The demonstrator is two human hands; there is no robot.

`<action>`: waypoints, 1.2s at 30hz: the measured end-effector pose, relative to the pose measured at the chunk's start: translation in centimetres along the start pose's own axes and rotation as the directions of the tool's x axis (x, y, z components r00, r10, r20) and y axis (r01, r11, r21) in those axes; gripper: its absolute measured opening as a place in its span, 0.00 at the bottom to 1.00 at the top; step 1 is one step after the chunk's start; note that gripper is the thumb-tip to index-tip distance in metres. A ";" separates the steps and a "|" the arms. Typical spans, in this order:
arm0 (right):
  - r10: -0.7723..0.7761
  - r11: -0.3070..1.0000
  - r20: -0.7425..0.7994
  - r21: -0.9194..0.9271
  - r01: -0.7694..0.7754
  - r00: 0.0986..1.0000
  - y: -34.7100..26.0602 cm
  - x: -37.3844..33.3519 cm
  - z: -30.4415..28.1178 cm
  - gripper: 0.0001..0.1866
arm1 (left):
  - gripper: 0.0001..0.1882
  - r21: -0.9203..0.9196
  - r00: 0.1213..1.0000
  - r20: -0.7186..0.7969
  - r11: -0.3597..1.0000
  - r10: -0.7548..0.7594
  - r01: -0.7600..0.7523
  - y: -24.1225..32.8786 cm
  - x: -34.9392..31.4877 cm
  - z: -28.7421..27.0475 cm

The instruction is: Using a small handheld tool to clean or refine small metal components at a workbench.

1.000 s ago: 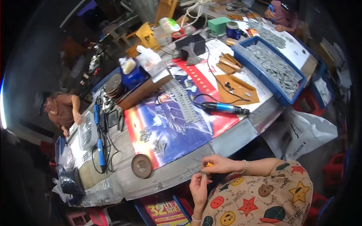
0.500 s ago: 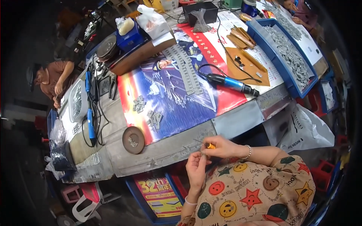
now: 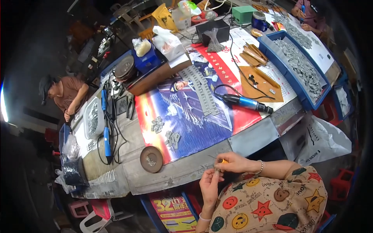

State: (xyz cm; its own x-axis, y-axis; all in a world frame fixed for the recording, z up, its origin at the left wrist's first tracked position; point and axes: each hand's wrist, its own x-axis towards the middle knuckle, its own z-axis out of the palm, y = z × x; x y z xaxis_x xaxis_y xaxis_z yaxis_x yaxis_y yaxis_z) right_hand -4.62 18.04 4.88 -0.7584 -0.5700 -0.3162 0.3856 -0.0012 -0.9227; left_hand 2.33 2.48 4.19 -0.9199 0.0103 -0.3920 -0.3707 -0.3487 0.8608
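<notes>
Close together at the near edge of the table, my two hands are both closed. My right hand [image 3: 235, 163] grips a small tool with an orange handle [image 3: 224, 161]; a thin metal tip sticks out to its left. Fingers and thumb of my left hand [image 3: 210, 184] are pinched just below it, on a small piece mostly hidden by the fingers. Left of my hands, a round brown dish [image 3: 144, 161] holds tiny metal bits. Beyond it, small grey pieces [image 3: 172, 139] lie in two loose groups on a colourful poster [image 3: 198, 139].
Long rows of grey pieces [image 3: 197, 89] lie across the poster. A blue corded power tool [image 3: 244, 102] rests to their right. A blue bin [image 3: 294, 86] full of grey parts stands far right. Corded blue pens [image 3: 107, 141] lie left. Co-workers sit at far left and far right.
The whole view has shifted, so the table and my hands appear lower and farther right. My hands stay together, still holding the orange-handled tool and the small piece.
</notes>
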 end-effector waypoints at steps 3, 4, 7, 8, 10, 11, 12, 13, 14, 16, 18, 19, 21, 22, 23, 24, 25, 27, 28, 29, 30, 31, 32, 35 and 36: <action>0.012 0.998 -0.009 0.064 -0.011 1.000 0.5 -0.4 0.0 0.09 | 0.07 0.001 1.000 0.024 1.000 0.017 -0.017 -0.4 -0.1 -0.2; 0.002 0.998 -0.010 0.058 -0.001 1.000 0.5 -0.5 0.0 0.09 | 0.08 0.005 0.999 0.033 1.000 0.017 -0.017 -0.6 -0.3 -0.3; 0.005 1.000 0.000 0.027 -0.005 1.000 0.5 -0.4 -0.1 0.09 | 0.08 0.001 0.998 0.043 0.999 0.034 -0.034 -0.8 -0.2 -0.2; -0.002 1.000 0.003 0.021 0.002 1.000 0.4 -0.6 -0.1 0.09 | 0.08 0.000 0.998 0.046 0.999 0.037 -0.037 -0.8 -0.1 -0.1; 0.003 0.996 -0.017 0.093 -0.001 1.000 -0.2 -1.1 0.0 0.08 | 0.07 -0.013 0.998 0.046 0.999 0.035 -0.034 -0.8 -0.2 0.1; -0.001 0.996 -0.010 0.088 0.002 1.000 -0.3 -1.1 0.0 0.08 | 0.07 -0.025 0.999 0.046 0.999 0.024 -0.023 -0.8 -0.2 0.1; 0.013 0.997 -0.015 0.074 -0.011 1.000 -0.5 -1.1 0.0 0.08 | 0.07 -0.027 0.999 0.041 0.999 0.033 -0.032 -0.7 -0.2 0.1; 0.028 0.998 -0.017 0.059 -0.026 0.999 -0.6 -1.1 0.0 0.07 | 0.07 -0.014 0.998 0.050 0.999 0.036 -0.035 -0.7 -0.3 0.0; 0.025 0.998 -0.004 0.050 -0.024 1.000 -0.7 -1.1 0.2 0.07 | 0.07 -0.001 0.998 0.057 0.999 0.040 -0.040 -0.7 -0.4 -0.1; 0.052 0.994 -0.027 0.095 -0.049 0.998 -0.9 -0.9 0.7 0.07 | 0.07 0.002 0.998 0.053 0.999 0.044 -0.044 -0.7 -0.6 -0.7; 0.091 0.996 -0.073 0.010 -0.091 0.993 -0.4 -0.7 0.6 0.08 | 0.06 0.015 0.998 0.059 1.000 0.025 -0.026 -0.7 -0.3 -0.9; 0.090 0.995 -0.091 0.049 -0.086 0.992 -0.4 -0.7 0.7 0.08 | 0.06 0.008 0.998 0.058 1.000 0.021 -0.022 -1.0 -0.2 -0.9; 0.110 0.993 -0.074 0.061 -0.106 0.991 -0.4 -0.9 0.8 0.08 | 0.07 -0.014 0.998 0.056 1.000 0.014 -0.013 -1.3 -0.5 -1.2; 0.107 0.994 -0.094 0.038 -0.104 0.990 -0.5 -1.1 0.9 0.08 | 0.07 -0.018 0.998 0.057 1.000 0.014 -0.013 -1.3 -0.7 -1.2; 0.113 0.993 -0.091 0.032 -0.110 0.989 -0.5 -1.1 1.1 0.08 | 0.08 -0.019 0.998 0.057 1.000 0.018 -0.016 -1.1 -0.6 -1.3; 0.119 0.993 -0.089 0.028 -0.117 0.989 -0.3 -1.1 1.2 0.08 | 0.08 -0.018 0.998 0.064 1.000 0.025 -0.024 -1.5 -0.8 -1.6; 0.136 0.989 -0.083 0.065 -0.131 0.987 0.1 -1.2 1.1 0.08 | 0.09 -0.011 0.997 0.069 1.000 0.016 -0.015 -1.9 -0.8 -1.7; 0.132 0.990 -0.074 0.051 -0.128 0.989 0.0 -1.0 1.4 0.08 | 0.10 -0.028 0.998 0.065 0.999 -0.014 0.016 -2.4 -0.5 -2.1; 0.145 0.989 -0.086 0.055 -0.140 0.986 0.0 -1.0 1.5 0.08 | 0.11 -0.043 0.996 0.086 0.999 0.005 -0.002 -2.5 -0.5 -2.3; 0.145 0.988 -0.070 0.057 -0.141 0.987 -0.1 -1.1 1.4 0.08 | 0.11 -0.046 0.998 0.069 0.999 0.011 -0.008 -2.6 -0.4 -2.3; 0.149 0.988 -0.055 0.054 -0.146 0.987 -0.2 -1.0 1.5 0.08 | 0.11 -0.047 0.997 0.082 0.999 0.016 -0.012 -2.6 -0.2 -2.4; 0.130 0.990 -0.064 0.054 -0.127 0.989 -0.2 -1.2 1.5 0.08 | 0.10 -0.049 0.995 0.098 0.999 0.012 -0.008 -2.5 -0.4 -2.3; 0.113 0.993 -0.075 0.055 -0.109 0.991 -0.3 -1.3 1.6 0.08 | 0.10 -0.048 0.994 0.107 0.999 0.027 -0.022 -2.4 -0.4 -2.2; 0.103 0.993 -0.037 0.068 -0.100 0.994 -0.5 -1.0 1.4 0.07 | 0.09 -0.070 0.993 0.113 0.997 0.045 -0.037 -2.2 -0.2 -2.1; 0.103 0.993 -0.027 0.069 -0.100 0.994 -0.6 -0.9 1.5 0.07 | 0.09 -0.065 0.994 0.098 0.997 0.045 -0.039 -2.0 -0.2 -2.1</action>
State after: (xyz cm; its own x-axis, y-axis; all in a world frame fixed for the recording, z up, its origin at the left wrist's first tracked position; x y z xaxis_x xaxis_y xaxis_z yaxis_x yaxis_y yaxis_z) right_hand -3.34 17.36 6.03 -0.7290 -0.5443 -0.4151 0.4951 -0.0005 -0.8689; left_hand 3.59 1.18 1.85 -0.9438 0.0866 -0.3191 -0.3257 -0.4095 0.8522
